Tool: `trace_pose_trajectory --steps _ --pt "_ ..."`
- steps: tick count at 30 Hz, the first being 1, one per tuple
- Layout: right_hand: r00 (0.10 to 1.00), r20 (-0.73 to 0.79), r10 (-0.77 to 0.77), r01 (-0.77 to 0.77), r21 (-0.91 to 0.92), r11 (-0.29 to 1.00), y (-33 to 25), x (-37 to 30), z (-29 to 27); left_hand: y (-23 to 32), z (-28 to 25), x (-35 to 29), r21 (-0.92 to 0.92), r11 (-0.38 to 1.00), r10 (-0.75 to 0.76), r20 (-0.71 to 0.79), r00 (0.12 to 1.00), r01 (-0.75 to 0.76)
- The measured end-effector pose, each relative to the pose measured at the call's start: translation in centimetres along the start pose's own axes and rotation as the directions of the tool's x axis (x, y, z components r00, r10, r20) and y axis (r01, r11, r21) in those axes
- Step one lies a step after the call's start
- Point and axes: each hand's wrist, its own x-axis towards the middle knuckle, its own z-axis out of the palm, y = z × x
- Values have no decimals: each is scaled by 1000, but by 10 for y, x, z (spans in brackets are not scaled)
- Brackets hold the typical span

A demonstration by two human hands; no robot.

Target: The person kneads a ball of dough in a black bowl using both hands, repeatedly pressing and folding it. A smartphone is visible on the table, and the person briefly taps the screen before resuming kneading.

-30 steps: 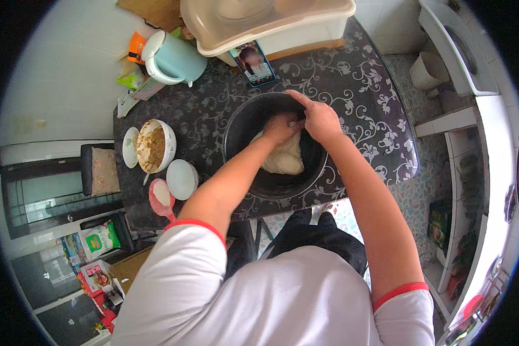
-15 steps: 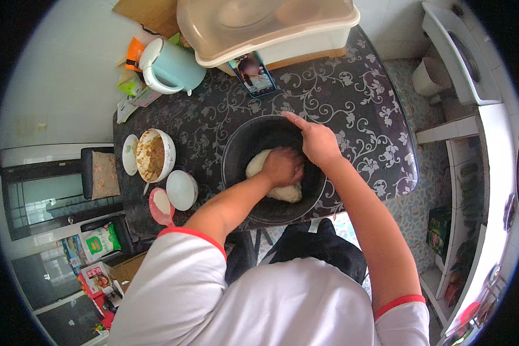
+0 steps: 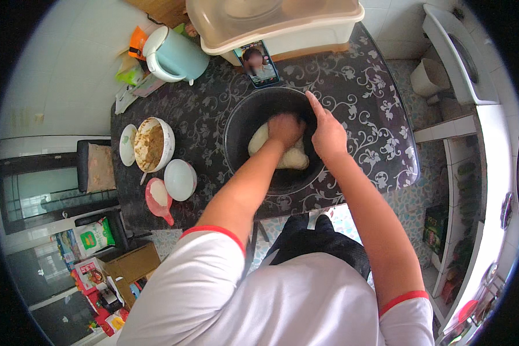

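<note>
A deep black pot (image 3: 236,164) stands on the table in front of me with a lump of pale dough (image 3: 293,158) inside. My left hand (image 3: 286,129) reaches into the pot and is closed against the far part of the dough, slightly blurred, its fingertips hidden. At the pot's right rim my right hand (image 3: 330,134) grips the wall, with the index finger along the edge and the other fingers out of sight. Left of the pot are a pale bowl (image 3: 180,180), a red scoop (image 3: 157,199) with white powder, and a patterned bowl (image 3: 168,144) of brown mixture.
A dark floral cloth (image 3: 380,155) covers the table. Behind the pot, a phone (image 3: 260,69) leans against a lidded white bin (image 3: 311,43). A light-blue kettle (image 3: 184,55) stands far left; a small plate (image 3: 128,144) sits beside the patterned bowl. A cardboard box (image 3: 135,262) is at lower left.
The pot has shifted away from me, closer to the phone, with both hands moving along. My left hand presses farther toward the pot's far side. The view has shifted slightly.
</note>
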Motion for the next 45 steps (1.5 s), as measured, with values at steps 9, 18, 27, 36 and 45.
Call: trace_pose_trajectory --steps 9,18,27,36,45 --pt "986 104 -134 140 -58 988 13 13 -11 44 -66 -104 85 864 474 193 859 -496" --pt "972 139 -187 194 -40 980 8 11 -9 25 -22 -82 43 903 412 204 888 -428" --pt "967 146 -210 215 -20 976 13 13 -8 8 5 -34 -41 985 171 180 969 -166" --pt "983 103 -154 158 -29 987 8 28 -2 2 -16 -15 -321 944 0 243 970 81" --pt "985 103 -140 144 -29 989 7 26 -7 17 -38 -81 151 873 439 170 882 -464"
